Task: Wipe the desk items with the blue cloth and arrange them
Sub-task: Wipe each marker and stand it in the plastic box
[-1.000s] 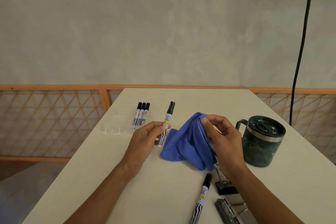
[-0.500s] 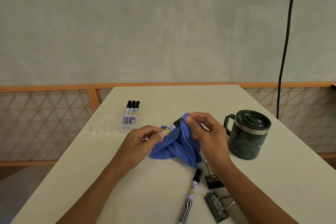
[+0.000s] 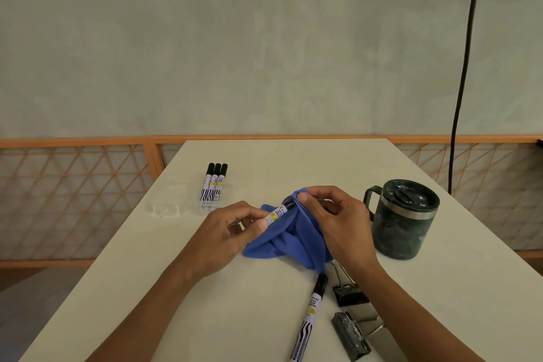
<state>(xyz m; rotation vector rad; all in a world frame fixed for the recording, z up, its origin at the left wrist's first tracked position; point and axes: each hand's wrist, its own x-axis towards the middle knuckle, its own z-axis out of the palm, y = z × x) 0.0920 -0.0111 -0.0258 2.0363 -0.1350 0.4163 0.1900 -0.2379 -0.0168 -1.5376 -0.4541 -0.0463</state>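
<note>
The soft blue cloth lies bunched mid-table. The right hand pinches its top fold around the black cap of a white-labelled marker, and the left hand pinches the barrel. A nearer marker reads PILOT SUPER COLOR MARKER, beside two black binder clips. A dark lidded mug stands to the right.

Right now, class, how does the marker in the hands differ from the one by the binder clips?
Held marker: pinched by the left hand; single marker: untouched on the table. Held marker's cap meets the blue cloth in the right hand; single marker's is bare. Both: black caps, white labels.
</note>
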